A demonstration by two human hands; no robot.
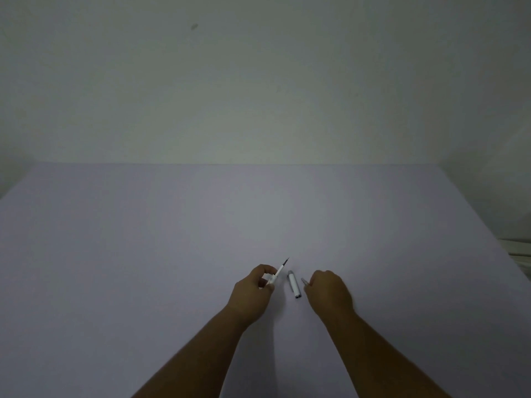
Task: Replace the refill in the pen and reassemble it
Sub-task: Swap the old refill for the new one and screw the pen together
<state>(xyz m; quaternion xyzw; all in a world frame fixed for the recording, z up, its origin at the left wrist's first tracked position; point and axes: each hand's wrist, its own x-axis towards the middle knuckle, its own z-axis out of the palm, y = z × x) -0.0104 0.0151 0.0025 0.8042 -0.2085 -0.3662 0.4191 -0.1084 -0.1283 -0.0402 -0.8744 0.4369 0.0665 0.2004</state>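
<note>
Surface: a plain, pale lavender table (pixel 172 254) in front of me, its far edge meeting a whitish wall.

Lying on it: one white pen cap (pixel 294 283) with silver ends, flat on the tabletop, long axis running roughly away from me, tilted slightly.

Place: near the table's front middle, in the gap between my two wrists.

Light: dim, with the tabletop darker toward me.
</note>
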